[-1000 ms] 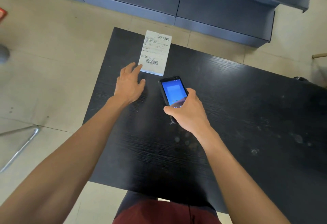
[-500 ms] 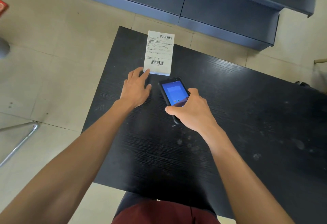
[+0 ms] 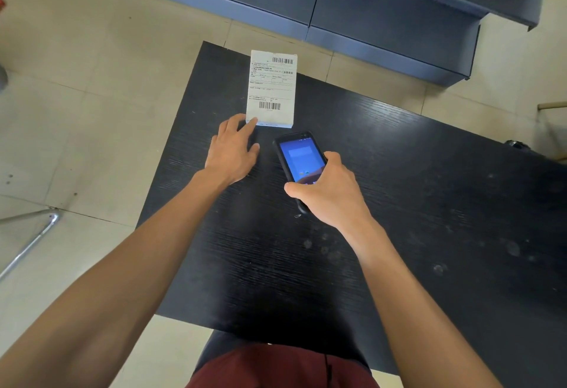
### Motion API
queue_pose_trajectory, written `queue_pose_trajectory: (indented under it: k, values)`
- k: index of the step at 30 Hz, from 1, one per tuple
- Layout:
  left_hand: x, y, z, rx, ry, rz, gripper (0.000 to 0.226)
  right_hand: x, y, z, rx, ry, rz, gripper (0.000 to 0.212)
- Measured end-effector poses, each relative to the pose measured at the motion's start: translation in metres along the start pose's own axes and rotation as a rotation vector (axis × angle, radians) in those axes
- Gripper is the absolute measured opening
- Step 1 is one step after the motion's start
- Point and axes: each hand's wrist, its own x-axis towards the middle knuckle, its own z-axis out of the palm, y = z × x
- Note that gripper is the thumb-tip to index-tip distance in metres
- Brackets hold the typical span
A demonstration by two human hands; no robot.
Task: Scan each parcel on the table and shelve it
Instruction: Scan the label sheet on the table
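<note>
- Since the left hand point(image 3: 231, 150) lies flat and relaxed on the surface point(image 3: 399, 203), fingers straight and gripping nothing, its fingertips point(image 3: 253, 121) just touch the near left corner of the parcel point(image 3: 271, 88); whether they press on it or only rest against it cannot be told.
- Beside it, the right hand point(image 3: 329, 189) has its fingers curled round a black handheld scanner point(image 3: 300, 162), thumb across the lower end, the lit blue screen facing up and the top end aimed ahead toward the parcel.
- From both hands the parcel lies straight ahead, farther from the person; its long axis runs away from the body, nearly in line with the left forearm, and its label faces up with one barcode point(image 3: 270, 106) near the hands and another point(image 3: 282, 61) at the far end.
- By my reading the left hand is nearer and placed to steady or turn the parcel, while the scanner stands just short of the near edge, slightly right of the near barcode; a small forward tilt looks like all the scan would need.
- Dark and wood-grained, the surface carries the parcel close to its far left corner, with pale smudges toward the right.
- Beyond that far edge, across a strip of pale tiled floor point(image 3: 92, 80), stands the dark blue shelving point(image 3: 383, 4), its lower tiers in view and no parcels seen on them.
</note>
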Motion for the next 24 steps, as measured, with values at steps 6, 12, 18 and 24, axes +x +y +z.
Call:
queue_pose_trajectory:
  k: [6, 12, 18, 24]
  values:
    - [0.013, 0.009, -0.006, 0.010, 0.115, 0.001, 0.045, -0.007, 0.035, 0.024, -0.099, 0.111, 0.055, 0.103]
    - [0.030, 0.027, -0.005, 0.132, 0.009, 0.070, 0.055, -0.005, 0.069, 0.064, -0.047, 0.273, 0.124, 0.103]
    - [0.017, 0.036, 0.005, 0.123, -0.019, 0.048, 0.055, -0.002, 0.084, 0.088, -0.086, 0.301, 0.164, 0.101]
    - [0.007, 0.039, 0.010, 0.106, -0.019, 0.048, 0.047, 0.008, 0.088, 0.091, -0.107, 0.357, 0.178, 0.099]
